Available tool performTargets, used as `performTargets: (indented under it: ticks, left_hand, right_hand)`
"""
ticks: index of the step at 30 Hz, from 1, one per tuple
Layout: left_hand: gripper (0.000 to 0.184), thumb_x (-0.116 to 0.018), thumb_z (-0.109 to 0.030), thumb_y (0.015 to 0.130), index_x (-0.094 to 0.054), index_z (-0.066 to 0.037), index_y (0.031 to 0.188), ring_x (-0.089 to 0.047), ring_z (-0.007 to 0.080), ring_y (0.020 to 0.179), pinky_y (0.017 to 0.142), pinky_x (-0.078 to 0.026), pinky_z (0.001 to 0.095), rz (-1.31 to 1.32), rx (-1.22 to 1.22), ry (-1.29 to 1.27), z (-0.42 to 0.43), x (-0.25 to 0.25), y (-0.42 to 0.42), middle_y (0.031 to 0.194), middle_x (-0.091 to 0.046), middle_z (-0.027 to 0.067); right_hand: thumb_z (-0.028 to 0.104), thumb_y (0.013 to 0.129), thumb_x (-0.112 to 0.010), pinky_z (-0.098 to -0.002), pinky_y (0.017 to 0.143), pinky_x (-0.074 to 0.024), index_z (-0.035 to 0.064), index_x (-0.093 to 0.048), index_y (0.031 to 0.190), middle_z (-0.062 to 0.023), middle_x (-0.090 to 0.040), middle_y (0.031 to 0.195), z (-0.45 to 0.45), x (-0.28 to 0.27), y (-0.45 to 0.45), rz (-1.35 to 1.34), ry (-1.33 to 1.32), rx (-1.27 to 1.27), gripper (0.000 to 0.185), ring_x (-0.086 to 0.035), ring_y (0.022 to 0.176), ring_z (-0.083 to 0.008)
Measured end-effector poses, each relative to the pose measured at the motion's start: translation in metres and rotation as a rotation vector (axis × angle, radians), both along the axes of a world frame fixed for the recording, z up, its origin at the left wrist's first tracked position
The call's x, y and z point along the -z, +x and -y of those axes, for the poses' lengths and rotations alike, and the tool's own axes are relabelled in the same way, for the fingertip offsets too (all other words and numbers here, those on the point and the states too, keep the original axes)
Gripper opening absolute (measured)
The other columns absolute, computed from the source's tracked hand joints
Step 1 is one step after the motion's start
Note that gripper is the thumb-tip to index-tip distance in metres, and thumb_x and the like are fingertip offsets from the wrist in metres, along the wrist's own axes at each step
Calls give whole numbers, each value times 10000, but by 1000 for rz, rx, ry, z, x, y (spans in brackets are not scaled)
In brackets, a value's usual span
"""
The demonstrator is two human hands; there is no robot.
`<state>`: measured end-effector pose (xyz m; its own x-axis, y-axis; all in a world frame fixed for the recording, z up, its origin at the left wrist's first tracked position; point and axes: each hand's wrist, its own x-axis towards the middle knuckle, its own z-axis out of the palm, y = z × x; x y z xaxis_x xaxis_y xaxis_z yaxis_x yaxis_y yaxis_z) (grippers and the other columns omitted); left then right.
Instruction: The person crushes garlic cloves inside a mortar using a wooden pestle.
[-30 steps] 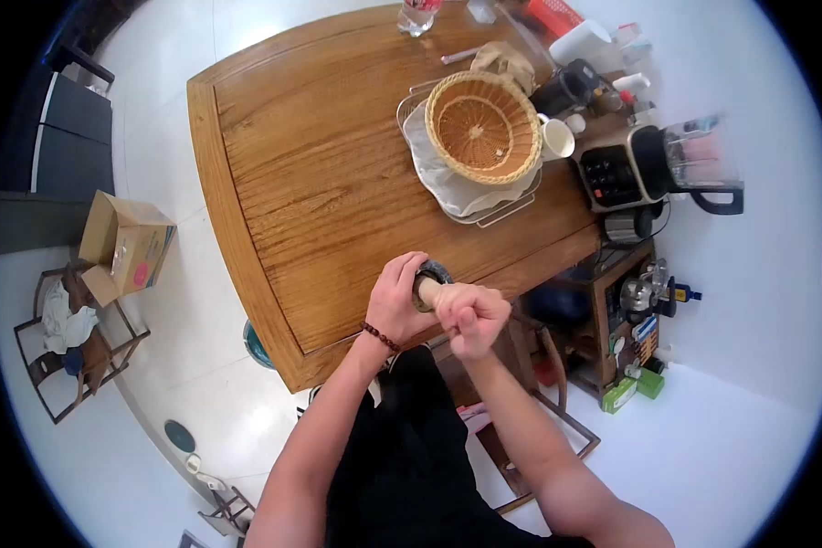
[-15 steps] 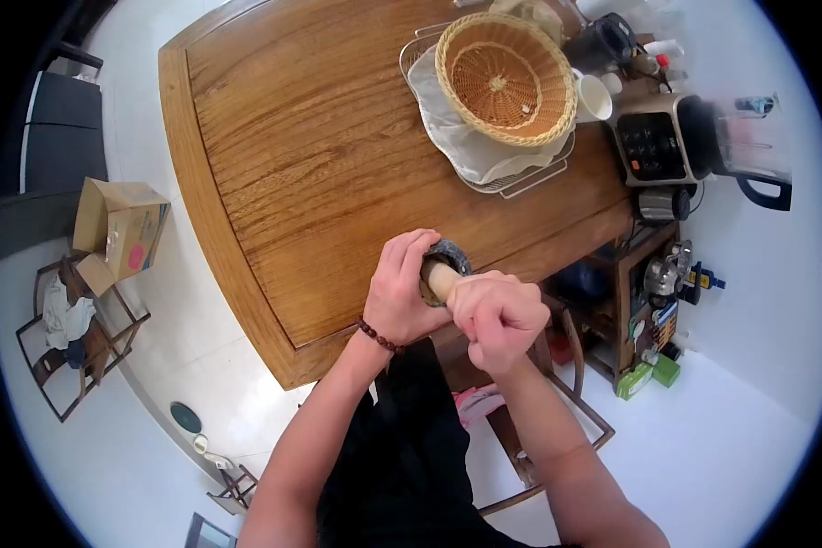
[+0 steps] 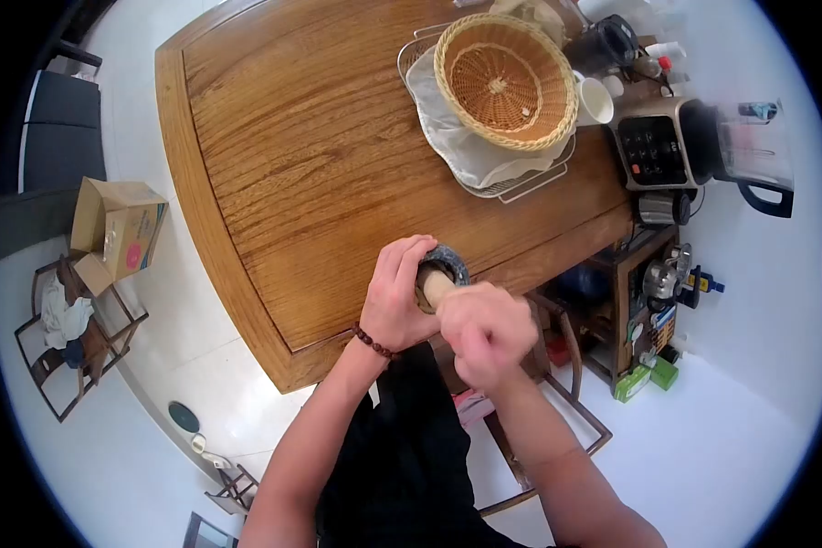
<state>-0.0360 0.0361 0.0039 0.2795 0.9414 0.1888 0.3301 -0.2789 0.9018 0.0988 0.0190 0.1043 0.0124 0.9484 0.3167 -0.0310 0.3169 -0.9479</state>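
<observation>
A dark stone mortar (image 3: 454,260) stands at the near edge of the wooden table. My left hand (image 3: 398,294) wraps round its left side, fingers over the far rim and thumb on the near side. A pale wooden pestle (image 3: 435,283) leans out of the mortar's mouth. My right hand (image 3: 490,331) is closed in a fist round the pestle's upper end, slightly blurred. The pestle's lower end is inside the mortar, and what lies in there is mostly hidden.
On the wooden table (image 3: 310,155), a wicker basket (image 3: 502,82) rests on a cloth-lined wire rack (image 3: 530,189). A blender (image 3: 658,142) and a white cup (image 3: 595,100) stand at the right. A wooden chair (image 3: 575,402) is close by my right arm; an open cardboard box (image 3: 123,228) is at the left.
My right hand has shifted slightly left and toward me on the pestle, and more of its fist faces up. My left hand keeps its hold on the mortar.
</observation>
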Motion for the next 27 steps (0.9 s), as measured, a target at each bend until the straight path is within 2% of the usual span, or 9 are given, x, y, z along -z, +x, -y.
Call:
performTargets:
  ticks: [3,7,10,13,14,19,23,25,27]
  left_hand:
    - [701,-891,-144,746,-601,12,1365,-611,408,1284,1102,-514,470,0,11,1,-1,-2,-2,1368,-645,211]
    - [683,-879,-128,759,-601,12,1367,-613,409,1281,1098,-515,472,30,13,-30,3,-1,-3,1369,-645,214]
    - [784,-934,-192,670,-598,4,1351,-610,417,1249,1094,-514,486,-7,-5,25,0,8,-1,1327,-646,209]
    - [778,-929,-178,664,-604,4,1346,-608,417,1253,1097,-511,490,14,-6,40,-9,4,1,1330,-645,209]
    - [778,-928,-177,662,-604,4,1345,-608,417,1254,1100,-510,489,18,-13,28,-6,4,2,1330,-645,209]
    - [777,-926,-176,662,-605,2,1346,-606,419,1259,1108,-510,487,19,-7,10,0,3,0,1333,-646,207]
    - [776,-923,-169,657,-605,6,1343,-608,421,1258,1105,-509,493,21,0,-11,2,3,-1,1335,-646,209]
    - [775,-930,-182,668,-602,7,1345,-609,425,1258,1105,-507,497,-17,-2,34,0,9,0,1339,-646,212]
    - [775,-930,-184,673,-601,8,1348,-609,425,1258,1106,-506,498,-8,-3,16,4,4,0,1340,-647,213]
  right_hand:
    - [-106,758,-586,-302,521,-457,20,-508,614,-96,-571,602,0,3,-1,128,-15,33,207,-563,496,-239]
    - [-93,754,-589,-323,505,-438,28,-518,622,-99,-549,592,1,-13,-3,-91,25,-1,192,-549,484,-248]
    - [-74,763,-577,-317,513,-476,36,-529,629,-71,-571,594,-8,10,-5,205,24,27,180,-560,483,-216]
    - [-65,752,-573,-333,506,-466,23,-532,636,-79,-559,596,-4,-22,-1,205,113,117,151,-550,477,-229]
    - [-59,740,-578,-336,508,-468,27,-558,648,-77,-569,603,0,-31,-3,-93,35,3,127,-569,486,-233]
    - [-53,766,-557,-311,497,-465,32,-516,633,-56,-551,586,0,4,-8,148,29,114,164,-548,475,-204]
    - [-49,774,-563,-320,507,-453,20,-491,636,-87,-558,599,2,-20,-7,-156,27,28,171,-552,488,-241]
    - [27,886,-508,-304,473,-427,37,-493,626,-13,-489,528,-5,11,-14,172,63,49,260,-491,436,-168]
    - [34,887,-520,-306,471,-424,38,-482,624,-19,-492,530,0,4,-13,237,89,127,265,-490,437,-164]
